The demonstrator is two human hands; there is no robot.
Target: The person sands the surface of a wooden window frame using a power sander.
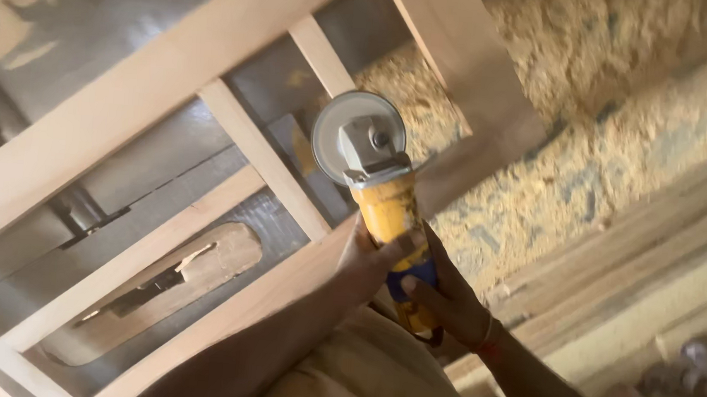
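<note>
A: What fills the view?

B: A big pale wood frame (128,100), long rails w/ shorter cross slats, running diag. from lower left to upper right. Grey floor shows thru the gaps. Sawdust (605,158) covers the ground at right, thick and yellowish. Stacked planks (639,268) lie along the lower right.

A: Anything under the frame?

B: Yes, a rounded wood offcut (217,255) w/ a dark slot, seen between two slats at lower centre-left.

A: And the tool?

B: A grinder (378,200), yellow body, grey head, round disc guard up top. It sits centre frame, disc end over a slat, just beside the near rail.

A: Hands?

B: Both are on the grinder body. Left hand (366,253) wraps it from the left side, fingers curled round the yellow casing, thumb on top. Right hand (446,300) grips lower, near the blue band, fingers closed round the handle end. A thin bracelet (489,336) sits at the right wrist.

A: Anything else?

B: Tan cloth (357,381) at bottom centre, prob. the person's clothing. Far lower right is blurred; can't tell what's there.
</note>
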